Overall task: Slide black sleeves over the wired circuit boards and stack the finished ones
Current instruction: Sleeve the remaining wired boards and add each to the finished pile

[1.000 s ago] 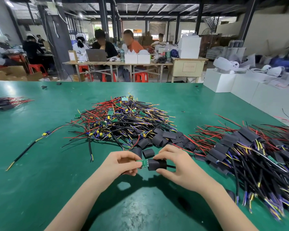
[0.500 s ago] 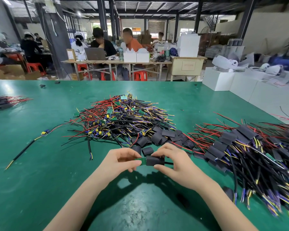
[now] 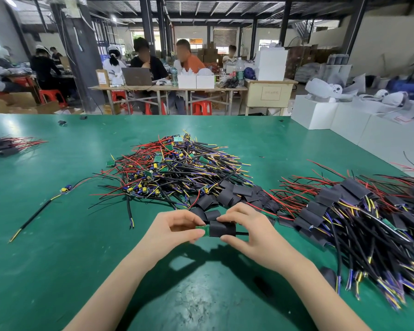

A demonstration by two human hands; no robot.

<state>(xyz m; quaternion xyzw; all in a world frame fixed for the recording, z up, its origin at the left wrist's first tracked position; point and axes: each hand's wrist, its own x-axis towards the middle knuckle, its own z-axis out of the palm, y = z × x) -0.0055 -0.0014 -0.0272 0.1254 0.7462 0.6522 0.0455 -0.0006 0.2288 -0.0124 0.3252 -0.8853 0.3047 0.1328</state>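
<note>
Hands: left point(image 3: 175, 231) pinches circuit board point(image 3: 205, 230), right point(image 3: 246, 231) grips black sleeve point(image 3: 222, 229) around it.

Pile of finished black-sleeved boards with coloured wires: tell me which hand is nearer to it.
Right. The right hand sits just beside the pile of finished black-sleeved boards; the left hand lies farther away, beyond the right hand.

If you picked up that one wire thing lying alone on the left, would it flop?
Probably. The lone wired board trails long thin wires that curve on the green table, so they would likely dangle. It looks light, and its small parts may be fragile.
</note>
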